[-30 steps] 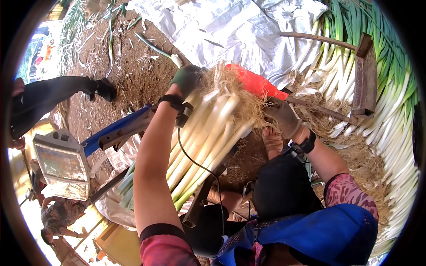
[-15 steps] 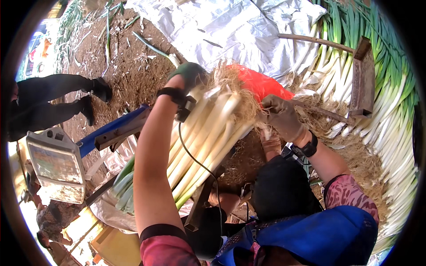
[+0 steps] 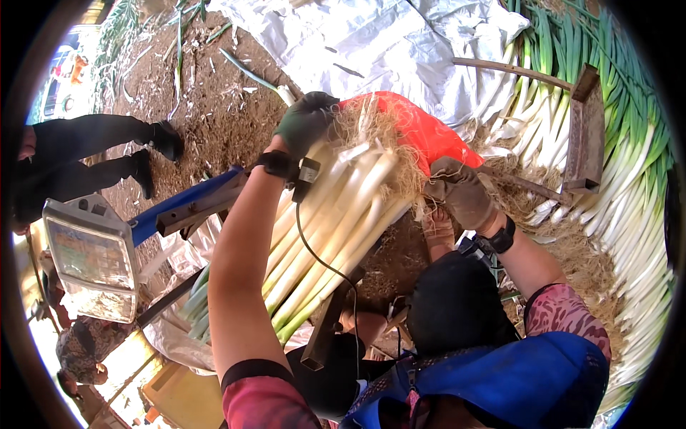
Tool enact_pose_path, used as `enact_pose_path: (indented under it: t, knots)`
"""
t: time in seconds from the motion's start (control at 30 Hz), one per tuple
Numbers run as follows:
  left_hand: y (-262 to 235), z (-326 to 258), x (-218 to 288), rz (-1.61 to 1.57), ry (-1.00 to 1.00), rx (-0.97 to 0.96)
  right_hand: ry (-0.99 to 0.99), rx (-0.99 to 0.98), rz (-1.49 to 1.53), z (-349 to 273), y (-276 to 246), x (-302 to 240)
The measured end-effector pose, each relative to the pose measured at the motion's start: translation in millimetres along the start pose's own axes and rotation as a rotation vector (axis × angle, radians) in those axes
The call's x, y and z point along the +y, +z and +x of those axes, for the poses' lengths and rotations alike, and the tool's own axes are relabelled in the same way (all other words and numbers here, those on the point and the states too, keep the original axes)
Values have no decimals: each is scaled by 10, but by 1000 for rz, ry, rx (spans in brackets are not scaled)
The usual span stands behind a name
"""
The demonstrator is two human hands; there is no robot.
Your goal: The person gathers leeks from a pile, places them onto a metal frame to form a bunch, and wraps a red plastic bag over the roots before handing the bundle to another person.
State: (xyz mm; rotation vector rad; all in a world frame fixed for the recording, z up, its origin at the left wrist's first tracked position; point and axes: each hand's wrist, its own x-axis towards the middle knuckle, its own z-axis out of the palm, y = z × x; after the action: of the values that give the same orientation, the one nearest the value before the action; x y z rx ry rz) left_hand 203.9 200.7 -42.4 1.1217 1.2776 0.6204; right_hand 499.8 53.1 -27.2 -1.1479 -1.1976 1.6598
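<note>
- Where my two hands meet, I see a bundle of leeks (image 3: 336, 214) lying slantwise, its white shafts running from the green leaf ends near left up to the tangled roots at the far right.
- My left hand (image 3: 306, 123), in a dark green glove, is curled over the far, rooty end of the bundle and grips it from above.
- My right hand (image 3: 461, 191), in a brown glove, is closed on the root tangle at the bundle's right side (how tightly the fingers pinch I cannot tell, since straw-coloured roots cover them).
- Just behind the roots lies an orange-red cloth (image 3: 421, 129), and beyond it a crumpled white sheet (image 3: 400, 43) spreads across the far ground.
- At right, more leeks (image 3: 622, 179) are stacked in a long row, with a rusty metal frame (image 3: 582, 129) standing over them.
- At left I see a weighing scale (image 3: 93, 257) with a pale display, beside a blue bar (image 3: 186, 204).
- Farther left, a person's dark-trousered legs (image 3: 86, 154) stand on the bare, littered soil (image 3: 214, 107).
</note>
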Motion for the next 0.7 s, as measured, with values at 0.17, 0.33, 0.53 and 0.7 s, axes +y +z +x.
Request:
enact_pose_path:
  t: [0.17, 0.33, 0.53, 0.7]
  knots:
    - [-161, -166, -103, -515, -38, -49, -52, -16, -83, 67, 23, -62]
    - [-172, -277, -180, -492, 65, -99, 154, 58, 84, 263, 80, -140]
    - [-199, -62, -135, 129, 110, -126, -85, 223, -17, 197, 345, -98]
    - [1, 100, -18, 309, -65, -128, -95, 107, -38, 165, 262, -220]
